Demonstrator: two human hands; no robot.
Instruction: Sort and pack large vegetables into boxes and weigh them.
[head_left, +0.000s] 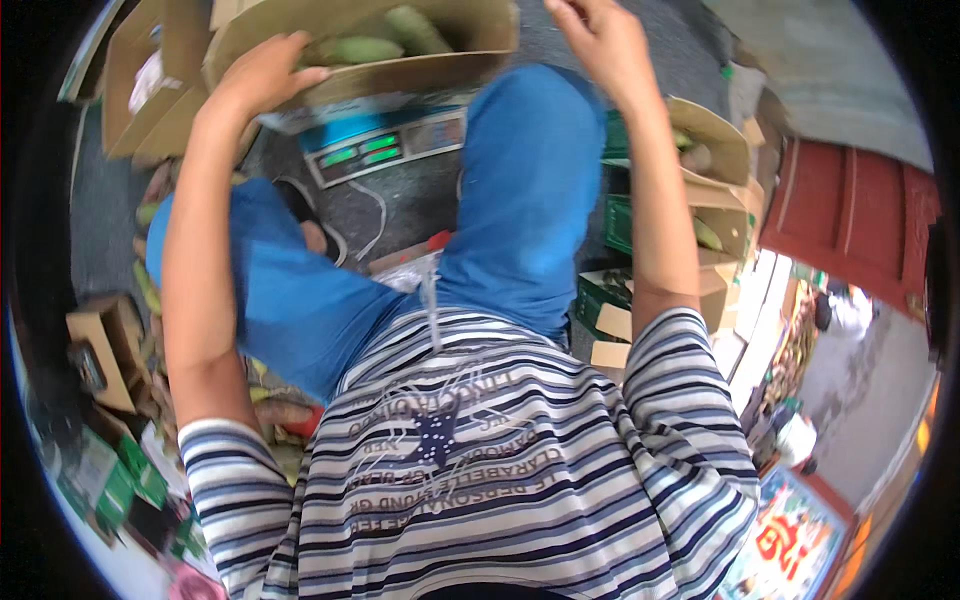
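A cardboard box (420,78) sits on an electronic scale (400,150) with lit green displays. Inside it lie long green pieces (360,49) that look like corn ears in their husks. My left hand (262,78) is at the box's near left rim, thumb and fingers apart, with nothing visible between them. To the right of the box, my right hand (605,40) is raised at the top edge of the view. Its thumb side points toward the box, the fingers look loosely spread, and the fingertips are partly cut off. Nothing shows in it.
My blue-trousered knees (535,150) flank the scale, and its white cable (375,220) trails between them. More cardboard boxes stand at the left (150,90) and right (710,150). Husked produce (280,412) lies beside my left leg. A red door or panel (850,215) is farther right.
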